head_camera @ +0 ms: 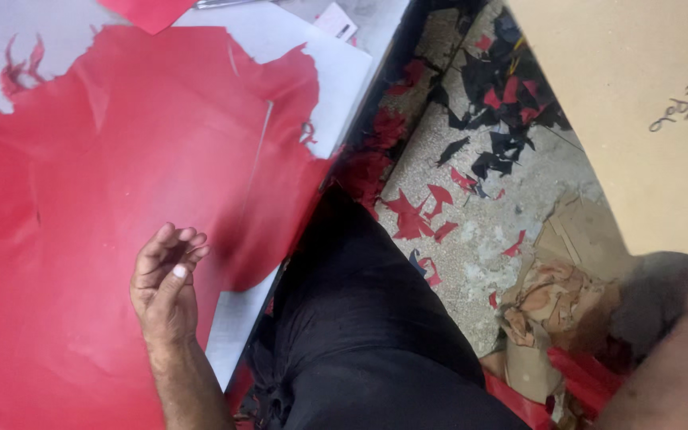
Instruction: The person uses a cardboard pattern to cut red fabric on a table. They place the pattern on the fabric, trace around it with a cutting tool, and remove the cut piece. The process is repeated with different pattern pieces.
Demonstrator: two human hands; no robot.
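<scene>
The red sheet (105, 183) lies spread over the grey table (336, 64), its ragged edge hanging a little past the table's near side, and it looks mostly whole: one thin slit runs down its upper right part, and the border is torn and notched at the top left and right. Your left hand (165, 279) rests on it near the lower edge, fingers loosely curled, thumb up, holding nothing. Your right hand (682, 342) is blurred at the lower right, away from the table, over a dark scrap by the cardboard (639, 95); you cannot tell whether it grips anything. No tool shows in either hand. On the floor (503, 223), red and black offcuts (439, 199) lie scattered, so much trimming looks done, while this sheet seems barely started.
</scene>
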